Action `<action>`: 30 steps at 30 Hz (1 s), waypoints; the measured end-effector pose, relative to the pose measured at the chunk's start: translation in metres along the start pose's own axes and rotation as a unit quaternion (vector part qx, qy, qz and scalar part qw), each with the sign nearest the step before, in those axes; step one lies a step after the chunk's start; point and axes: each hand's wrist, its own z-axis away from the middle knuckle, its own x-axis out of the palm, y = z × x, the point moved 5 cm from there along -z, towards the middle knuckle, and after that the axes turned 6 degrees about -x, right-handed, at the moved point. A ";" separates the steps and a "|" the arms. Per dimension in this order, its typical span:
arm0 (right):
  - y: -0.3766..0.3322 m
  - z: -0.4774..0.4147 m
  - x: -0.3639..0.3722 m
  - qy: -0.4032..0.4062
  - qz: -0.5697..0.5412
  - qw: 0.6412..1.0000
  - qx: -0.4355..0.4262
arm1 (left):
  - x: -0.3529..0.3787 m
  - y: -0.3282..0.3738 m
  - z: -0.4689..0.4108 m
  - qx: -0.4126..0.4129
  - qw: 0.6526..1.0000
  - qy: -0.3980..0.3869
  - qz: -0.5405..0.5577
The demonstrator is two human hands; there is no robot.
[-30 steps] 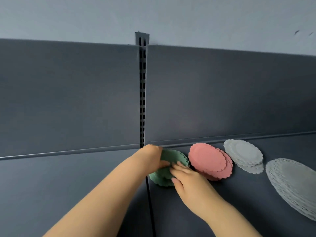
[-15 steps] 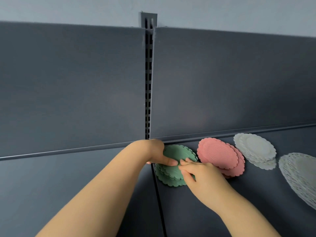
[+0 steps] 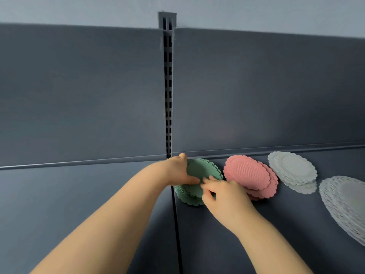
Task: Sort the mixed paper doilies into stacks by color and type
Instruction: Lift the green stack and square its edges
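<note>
A stack of green scalloped doilies [image 3: 199,170] lies on the dark shelf near its back wall. My left hand [image 3: 178,171] grips the stack's left edge, thumb on top. My right hand [image 3: 223,196] rests on the stack's front right part, fingertips touching the top green doily. To the right lies a stack of pink scalloped doilies [image 3: 249,175], then a stack of small white doilies [image 3: 292,169]. A stack of larger white lace doilies [image 3: 347,200] sits at the far right, cut off by the frame edge.
The dark grey shelf [image 3: 79,194] has a seam [image 3: 176,224] running front to back under my hands. A slotted upright [image 3: 168,95] divides the grey back panel [image 3: 256,91].
Both hands have stayed on the green stack, shifting it slightly. The camera has tilted, so the stacks sit a little differently in the frame.
</note>
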 end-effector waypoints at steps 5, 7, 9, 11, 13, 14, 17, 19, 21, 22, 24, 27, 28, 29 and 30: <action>0.003 0.003 0.004 -0.025 0.000 0.999 -0.046 | 0.000 -0.004 0.005 -0.052 0.997 0.016 0.060; 0.007 0.005 0.003 -0.033 -0.019 0.997 -0.069 | 0.006 0.000 0.013 -0.067 0.987 0.062 0.135; 0.010 0.009 -0.001 -0.030 -0.052 0.994 -0.090 | 0.011 0.003 0.027 -0.070 0.974 0.117 0.181; 0.014 0.012 -0.011 -0.004 -0.110 0.991 -0.074 | 0.016 0.003 0.043 -0.059 0.958 0.174 0.220; 0.021 0.015 -0.027 0.074 -0.171 0.981 -0.047 | 0.021 0.002 0.064 -0.041 0.929 0.234 0.284; 0.023 0.017 -0.035 0.118 -0.177 0.976 -0.047 | 0.024 0.001 0.075 -0.032 0.910 0.259 0.321; 0.024 0.022 -0.042 0.128 -0.188 0.973 -0.044 | 0.035 0.002 0.112 0.017 0.850 0.283 0.444; 0.016 0.027 -0.036 0.028 -0.307 0.951 -0.014 | 0.038 0.004 0.137 0.041 0.814 0.290 0.502; 0.000 0.032 -0.030 -0.043 -0.408 0.912 -0.023 | 0.035 0.001 0.160 0.048 0.796 0.317 0.513; -0.009 0.034 -0.030 -0.049 -0.422 0.905 -0.038 | 0.033 -0.001 0.172 0.049 0.793 0.335 0.506; -0.028 0.038 -0.030 -0.037 -0.423 0.903 -0.069 | 0.028 -0.010 0.193 0.040 0.799 0.375 0.468; -0.063 0.044 -0.022 -0.019 -0.413 0.906 -0.092 | 0.023 -0.034 0.224 0.000 0.815 0.439 0.377; -0.076 0.046 -0.018 -0.011 -0.403 0.910 -0.096 | 0.022 -0.044 0.233 -0.009 0.816 0.456 0.355; -0.089 0.047 -0.014 -0.003 -0.393 0.914 -0.100 | 0.021 -0.054 0.242 -0.013 0.816 0.469 0.338; -0.103 0.048 -0.009 0.004 -0.382 0.918 -0.106 | 0.020 -0.066 0.251 -0.016 0.814 0.480 0.327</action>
